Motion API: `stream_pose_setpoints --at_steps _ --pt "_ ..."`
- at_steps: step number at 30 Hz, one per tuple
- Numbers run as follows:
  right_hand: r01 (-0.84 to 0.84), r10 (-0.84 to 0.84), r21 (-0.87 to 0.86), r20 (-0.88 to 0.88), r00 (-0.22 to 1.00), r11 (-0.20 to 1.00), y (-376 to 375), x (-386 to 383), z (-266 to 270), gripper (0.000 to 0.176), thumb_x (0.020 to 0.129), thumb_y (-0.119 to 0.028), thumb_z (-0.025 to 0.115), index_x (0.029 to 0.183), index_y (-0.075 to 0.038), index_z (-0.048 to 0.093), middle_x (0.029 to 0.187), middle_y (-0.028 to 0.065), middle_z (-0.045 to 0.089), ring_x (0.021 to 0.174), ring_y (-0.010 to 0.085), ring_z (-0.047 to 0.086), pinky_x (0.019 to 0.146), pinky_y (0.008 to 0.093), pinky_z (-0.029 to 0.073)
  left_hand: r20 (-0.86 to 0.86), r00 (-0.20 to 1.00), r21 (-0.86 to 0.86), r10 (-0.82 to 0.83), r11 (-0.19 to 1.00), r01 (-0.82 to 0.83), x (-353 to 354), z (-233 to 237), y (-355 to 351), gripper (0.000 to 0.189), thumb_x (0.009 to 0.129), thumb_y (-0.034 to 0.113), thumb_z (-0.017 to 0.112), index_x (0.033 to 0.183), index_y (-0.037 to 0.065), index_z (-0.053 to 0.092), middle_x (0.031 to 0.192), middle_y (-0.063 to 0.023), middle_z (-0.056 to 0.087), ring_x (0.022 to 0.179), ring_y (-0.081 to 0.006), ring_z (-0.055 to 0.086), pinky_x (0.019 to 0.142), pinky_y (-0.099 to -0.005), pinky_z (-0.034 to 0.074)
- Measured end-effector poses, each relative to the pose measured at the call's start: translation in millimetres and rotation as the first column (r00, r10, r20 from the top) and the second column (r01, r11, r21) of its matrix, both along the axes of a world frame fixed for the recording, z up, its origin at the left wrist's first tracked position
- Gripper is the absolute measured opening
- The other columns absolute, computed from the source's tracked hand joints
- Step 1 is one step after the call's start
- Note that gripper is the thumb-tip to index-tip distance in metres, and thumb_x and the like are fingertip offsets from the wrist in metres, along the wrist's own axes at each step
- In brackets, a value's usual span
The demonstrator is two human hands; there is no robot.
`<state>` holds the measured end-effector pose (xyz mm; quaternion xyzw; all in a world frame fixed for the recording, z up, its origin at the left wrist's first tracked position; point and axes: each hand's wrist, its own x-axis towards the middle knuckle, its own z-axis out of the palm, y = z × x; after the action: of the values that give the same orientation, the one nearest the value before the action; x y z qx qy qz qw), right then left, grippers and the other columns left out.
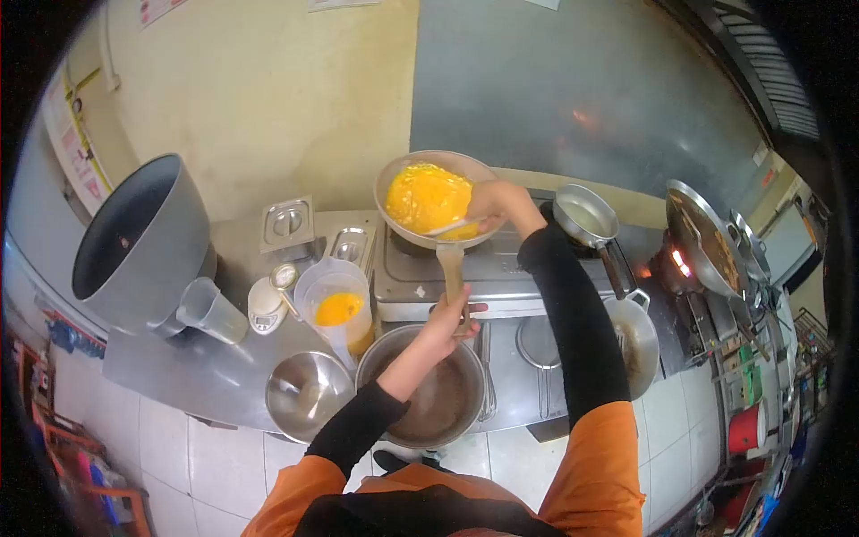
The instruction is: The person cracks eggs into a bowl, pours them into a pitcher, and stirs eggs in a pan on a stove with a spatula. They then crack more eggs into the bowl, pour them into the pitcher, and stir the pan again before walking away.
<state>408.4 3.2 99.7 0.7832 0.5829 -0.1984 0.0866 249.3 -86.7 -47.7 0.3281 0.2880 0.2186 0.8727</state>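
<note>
A light-coloured frying pan [477, 166] sits tilted over the stove, with a yellow egg layer [428, 197] spread inside it. My left hand [447, 324] is closed around the pan's handle [452, 266]. Over the pan's right side, my right hand [504, 204] grips a pale, thin utensil [455, 225], probably a spatula, whose end rests at the egg's near edge. Most of that hand's fingers are hidden. To the left of the pan stands a clear plastic jug [315, 279] holding beaten egg [339, 309].
Below the handle is a large pot [479, 394], with a metal bowl [284, 376] beside it. A small saucepan [586, 213] stands right of the pan. Flame [681, 262] burns under a wok [680, 201] farther right. A kitchen scale [266, 304] and a grey bin-like container [183, 210] stand left.
</note>
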Motion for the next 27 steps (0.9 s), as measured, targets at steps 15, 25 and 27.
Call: stream_pose_setpoints --at_steps 15,25,27 --pt "0.125 0.077 0.447 -0.408 0.91 0.886 -11.8 37.0 -99.4 0.034 0.091 -0.018 0.037 0.12 -0.003 0.045 0.083 0.0153 0.061 0.049 0.0196 0.053 0.041 0.0333 0.044 0.096 0.986 -0.122 0.139 0.984 -0.127 19.7 -7.2 -3.1 0.036 0.092 0.044 0.046 0.11 0.014 0.039 0.093 -0.0148 0.058 0.053 -0.0121 0.045 0.042 -0.0194 0.035" --pt "0.064 0.132 0.548 -0.31 0.942 0.834 -130.6 -46.6 -104.1 0.053 0.083 -0.017 0.045 0.133 -0.009 0.03 0.083 0.0281 0.06 0.073 0.0449 0.059 0.07 0.0506 0.047 0.054 0.989 -0.043 0.134 0.99 -0.132 8.9 2.9 -12.9 0.054 0.092 0.057 0.026 0.12 0.014 0.042 0.11 -0.0081 0.053 0.089 -0.0214 0.055 0.073 -0.0384 0.046" --pt "-0.026 0.146 0.516 -0.194 0.97 0.856 -143.1 -50.9 -90.3 0.058 0.079 -0.022 0.049 0.13 -0.003 0.03 0.084 0.029 0.06 0.075 0.0448 0.059 0.071 0.0507 0.047 0.073 0.982 -0.091 0.172 0.982 -0.165 5.5 10.8 -19.2 0.057 0.092 0.058 0.025 0.123 0.013 0.042 0.115 -0.0079 0.052 0.102 -0.0237 0.052 0.085 -0.0435 0.043"
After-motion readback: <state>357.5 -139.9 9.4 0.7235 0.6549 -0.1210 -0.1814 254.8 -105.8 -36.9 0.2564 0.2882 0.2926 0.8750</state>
